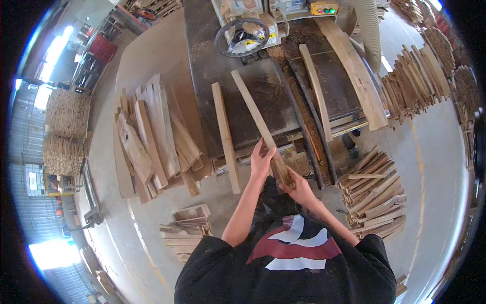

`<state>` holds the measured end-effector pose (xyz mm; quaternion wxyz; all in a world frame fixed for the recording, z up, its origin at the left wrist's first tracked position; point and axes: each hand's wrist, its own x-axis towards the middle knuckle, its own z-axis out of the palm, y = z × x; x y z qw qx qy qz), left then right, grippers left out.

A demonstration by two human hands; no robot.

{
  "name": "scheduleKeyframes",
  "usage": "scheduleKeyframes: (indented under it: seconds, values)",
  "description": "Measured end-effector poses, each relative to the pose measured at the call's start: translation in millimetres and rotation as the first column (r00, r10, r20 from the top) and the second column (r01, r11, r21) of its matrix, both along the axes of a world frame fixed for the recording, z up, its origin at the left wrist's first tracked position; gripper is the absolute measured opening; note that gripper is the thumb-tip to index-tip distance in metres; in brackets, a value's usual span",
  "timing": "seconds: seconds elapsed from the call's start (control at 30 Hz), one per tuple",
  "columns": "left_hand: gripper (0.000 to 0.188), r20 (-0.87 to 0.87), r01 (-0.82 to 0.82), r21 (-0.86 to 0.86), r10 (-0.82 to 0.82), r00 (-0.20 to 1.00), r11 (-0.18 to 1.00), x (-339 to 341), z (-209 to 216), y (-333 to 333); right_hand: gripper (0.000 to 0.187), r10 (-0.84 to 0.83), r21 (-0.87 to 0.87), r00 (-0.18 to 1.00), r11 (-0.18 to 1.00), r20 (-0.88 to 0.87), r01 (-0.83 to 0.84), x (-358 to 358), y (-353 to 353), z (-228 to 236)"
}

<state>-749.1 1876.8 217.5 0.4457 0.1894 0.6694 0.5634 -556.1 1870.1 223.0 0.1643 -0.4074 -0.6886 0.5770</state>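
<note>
A long, narrow wooden strip (255, 115) slants away from me over the dark machine table (202, 55). My left hand (262, 159) grips it partway along its near half, thumb on top. At its near end my right hand (298, 187) is closed round the wood, close to my body. To the left of the held piece, another wooden strip (226, 137) lies on the table with its end jutting over the front edge. On the right side of the table rest a third narrow strip (315, 91) and a wider curved board (354, 71).
A black handwheel (242, 37) and a control box with lit buttons (324, 8) sit on the machine, beside a ribbed hose (368, 30). A metal-edged track (311, 137) crosses the table. Boards (152, 137) are heaped at left; stacked strips (377, 195) stand at right.
</note>
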Motion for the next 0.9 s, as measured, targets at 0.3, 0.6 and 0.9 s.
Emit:
scheduleKeyframes:
  seconds: [0.3, 0.6, 0.9]
  values:
    - [0.059, -0.148, 0.283, -0.035, -0.285, 0.947, 0.959, -3.1, -3.5, -9.2, 0.051, -0.289, -0.745, 0.956, 0.649, -0.052, 0.156, 7.1, 5.7, -43.2]
    - [0.054, -0.947, -0.157, 0.016, 0.065, 0.313, 0.988, -46.0, 14.0, 3.2, 0.056, -0.062, -0.346, 0.987, 0.932, 0.148, 0.11, -14.1, 19.5, -31.0]
    - [0.07, -0.722, -0.253, -0.333, -0.073, 0.688, 0.909, -73.6, -14.4, -78.6, 0.047, -0.066, -0.33, 0.953, 0.929, 0.294, 0.166, -85.9, 48.1, -40.8]
